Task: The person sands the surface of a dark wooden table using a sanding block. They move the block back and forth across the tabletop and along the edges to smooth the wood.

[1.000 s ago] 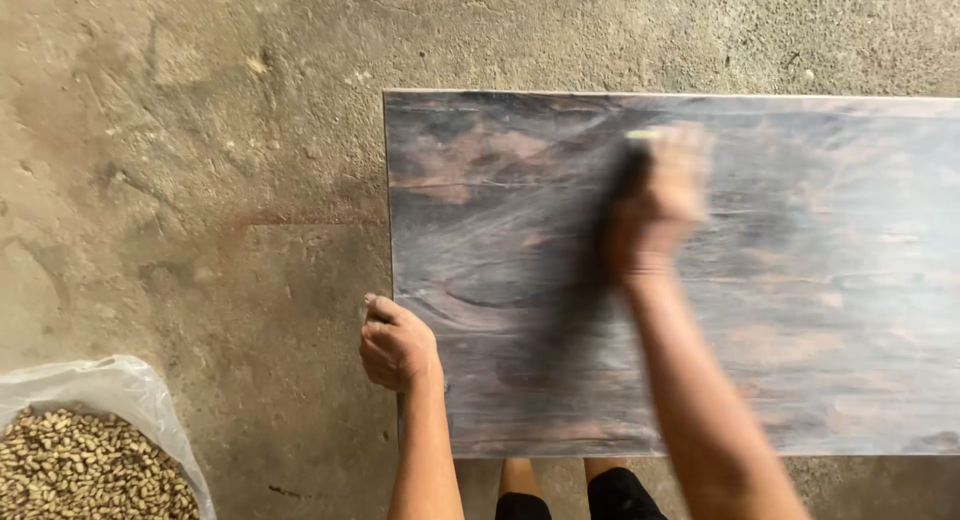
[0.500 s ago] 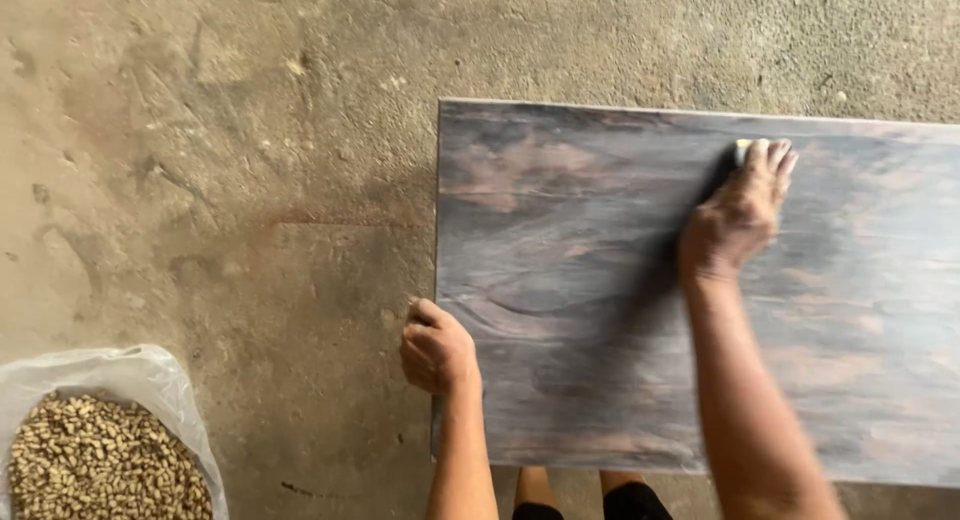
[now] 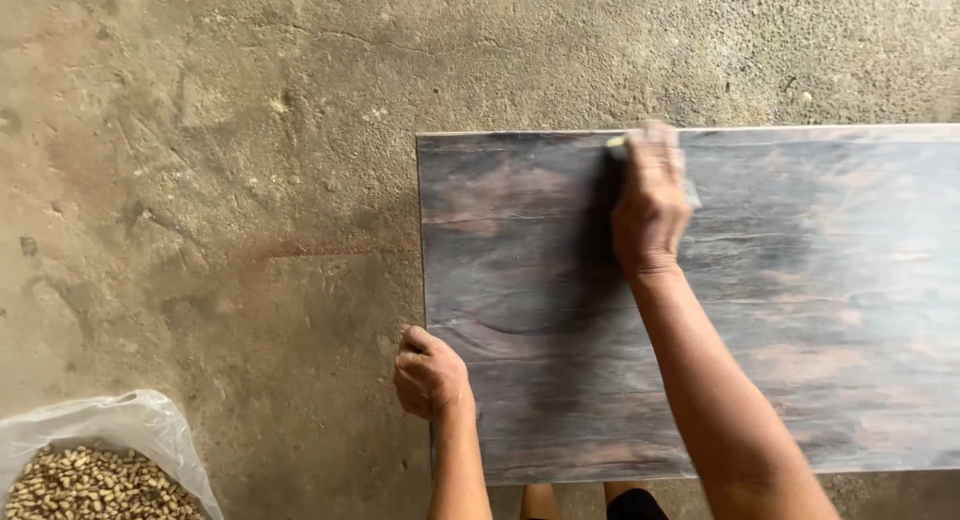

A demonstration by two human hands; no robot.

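The dark wooden board lies flat above the concrete floor, stiff and likely heavy; its edges suit gripping. Left hand clenches its left edge; right hand presses a small pale pad near the far edge

Board flat on floor. Right hand on board's far edge; left hand at board's left edge. Bag of pellets off board's near-left corner.
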